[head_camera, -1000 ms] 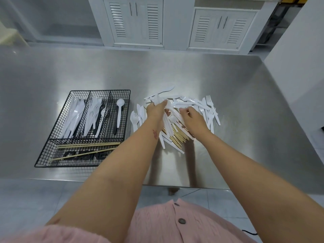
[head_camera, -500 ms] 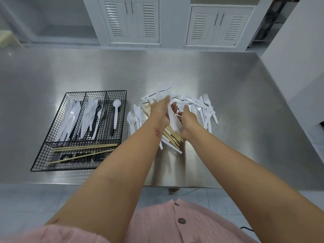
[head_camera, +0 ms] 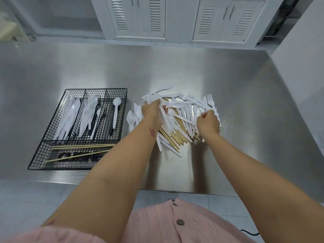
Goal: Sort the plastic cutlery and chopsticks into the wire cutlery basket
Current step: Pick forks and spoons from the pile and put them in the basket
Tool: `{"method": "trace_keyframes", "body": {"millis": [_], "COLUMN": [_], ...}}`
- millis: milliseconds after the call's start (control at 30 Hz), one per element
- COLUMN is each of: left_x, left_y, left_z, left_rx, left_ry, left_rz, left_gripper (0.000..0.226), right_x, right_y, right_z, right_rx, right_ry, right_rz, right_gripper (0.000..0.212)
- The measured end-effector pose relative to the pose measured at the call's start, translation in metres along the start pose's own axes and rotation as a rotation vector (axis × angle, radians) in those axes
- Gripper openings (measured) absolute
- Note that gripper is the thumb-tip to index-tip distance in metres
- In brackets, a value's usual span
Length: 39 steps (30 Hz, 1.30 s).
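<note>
A black wire cutlery basket [head_camera: 43,158] sits at the left of the steel table, with white knives, forks, a white spoon [head_camera: 116,109] and a black piece in its upright slots and wooden chopsticks [head_camera: 82,146] in its front slot. To its right lies a pile of white plastic cutlery [head_camera: 189,106] over wooden chopsticks [head_camera: 177,137]. My left hand [head_camera: 152,111] grips a bunch of white knives at the pile's left side. Over the pile's right side, my right hand [head_camera: 208,121] pinches a white plastic piece whose handle points left.
The steel table [head_camera: 245,95] stretches wide behind and to the right of the pile. White louvred cabinet doors [head_camera: 140,16] stand beyond its far edge. A white wall [head_camera: 305,50] closes the right side. A few loose spoons [head_camera: 131,118] lie between basket and pile.
My right hand has moved from the pile's middle to its right side and taken a white piece. My left hand still holds its bunch of knives, shifted slightly left.
</note>
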<state>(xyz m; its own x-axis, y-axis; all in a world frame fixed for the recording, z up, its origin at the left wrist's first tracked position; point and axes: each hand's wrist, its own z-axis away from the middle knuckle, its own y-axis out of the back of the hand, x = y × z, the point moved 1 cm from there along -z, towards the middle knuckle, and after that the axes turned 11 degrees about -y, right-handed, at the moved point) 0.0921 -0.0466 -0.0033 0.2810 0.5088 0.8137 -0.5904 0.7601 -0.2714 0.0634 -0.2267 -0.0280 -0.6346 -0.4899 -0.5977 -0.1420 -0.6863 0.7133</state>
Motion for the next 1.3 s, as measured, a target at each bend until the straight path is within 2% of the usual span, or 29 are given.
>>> {"method": "trace_keyframes", "body": {"millis": [67,233,333,500,633,700,767,833,900,967,1067,1200,1267,1300], "left_x": [0.001,0.005,0.006,0.007,0.006,0.008,0.011,0.017,0.025,0.034,0.048,0.076,0.089,0.095], "left_y": [0.003,0.013,0.02,0.036,0.042,0.042,0.041,0.042,0.047,0.055,0.072,0.102,0.117,0.126], "left_z": [-0.001,-0.003,-0.006,-0.008,-0.003,0.001,0.002,0.004,0.002,-0.003,-0.012,-0.031,-0.043,-0.049], "left_rx": [0.026,0.038,0.068,0.112,0.036,-0.008,-0.054,-0.103,-0.127,-0.135,-0.133,-0.147,-0.108,-0.075], "left_ry": [0.007,-0.015,-0.027,-0.01,0.021,0.045,0.063,0.086,0.107,0.122,0.13,0.036,-0.128,-0.251], "left_rz": [0.009,0.047,0.031,0.052,0.099,0.159,0.216,0.27,0.317,0.358,0.346,0.272,0.06,-0.127], "left_gripper": [0.039,0.027,0.034,0.043,0.045,0.041,0.028,0.022,0.032,0.042,0.049,0.045,0.04,0.038], "right_x": [0.0,-0.005,-0.005,-0.004,-0.013,-0.025,-0.037,-0.048,-0.061,-0.072,-0.088,-0.114,-0.129,-0.135], "right_y": [-0.001,-0.015,-0.02,-0.022,-0.023,-0.028,-0.036,-0.042,-0.047,-0.052,-0.066,-0.095,-0.113,-0.122], "right_z": [-0.002,0.003,0.004,0.003,0.012,0.024,0.04,0.058,0.074,0.085,0.098,0.118,0.126,0.13], "right_rx": [0.059,0.05,0.113,0.152,0.156,0.055,-0.186,-0.475,-0.701,-0.821,-0.813,-0.763,-0.667,-0.584], "right_ry": [0.147,0.496,0.55,0.52,0.603,0.671,0.618,0.433,0.263,0.236,0.299,0.359,0.389,0.408], "right_rz": [0.18,0.574,0.64,0.669,0.55,0.435,0.29,0.121,0.0,-0.029,0.03,0.019,0.038,0.078], "right_gripper": [0.024,0.038,0.03,0.024,0.03,0.031,0.035,0.046,0.05,0.037,0.022,0.022,0.025,0.028]}}
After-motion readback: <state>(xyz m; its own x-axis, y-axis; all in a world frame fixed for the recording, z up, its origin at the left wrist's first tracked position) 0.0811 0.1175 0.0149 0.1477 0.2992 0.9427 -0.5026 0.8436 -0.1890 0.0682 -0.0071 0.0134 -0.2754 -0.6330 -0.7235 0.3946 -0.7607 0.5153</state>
